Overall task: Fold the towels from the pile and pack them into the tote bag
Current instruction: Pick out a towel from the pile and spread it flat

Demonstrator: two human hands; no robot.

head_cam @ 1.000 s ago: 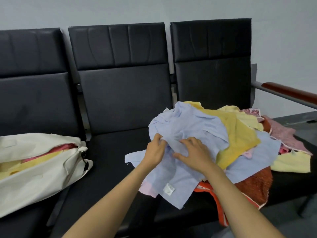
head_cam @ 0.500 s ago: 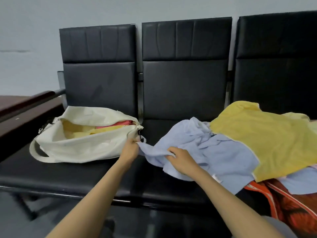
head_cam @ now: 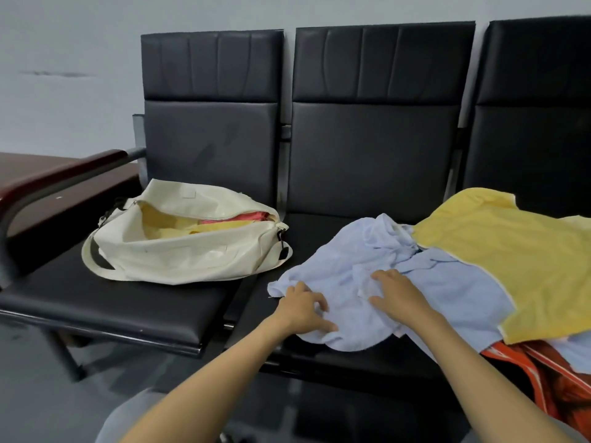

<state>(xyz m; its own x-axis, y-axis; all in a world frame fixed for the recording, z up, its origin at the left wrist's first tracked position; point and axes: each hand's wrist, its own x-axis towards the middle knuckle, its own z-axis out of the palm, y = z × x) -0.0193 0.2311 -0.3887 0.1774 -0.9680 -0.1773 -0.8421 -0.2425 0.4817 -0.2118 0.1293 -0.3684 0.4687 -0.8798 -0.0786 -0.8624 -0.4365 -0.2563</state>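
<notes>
At the far left a wooden armrest (head_cam: 64,174) bounds the surface (head_cam: 128,302); bare black seat lies in front of the cream tote bag (head_cam: 179,254), which sits unzipped on the left seat with yellow and red towels inside; a bare strip separates it from the light blue towel (head_cam: 339,279), spread on the middle seat near the front edge; the left grip (head_cam: 302,310) curls its fingers into the towel's near corner; the right grip (head_cam: 399,294) lies flat on it, fingers spread; a yellow towel (head_cam: 511,266) overlaps its right side, above an orange-red towel (head_cam: 550,382).
</notes>
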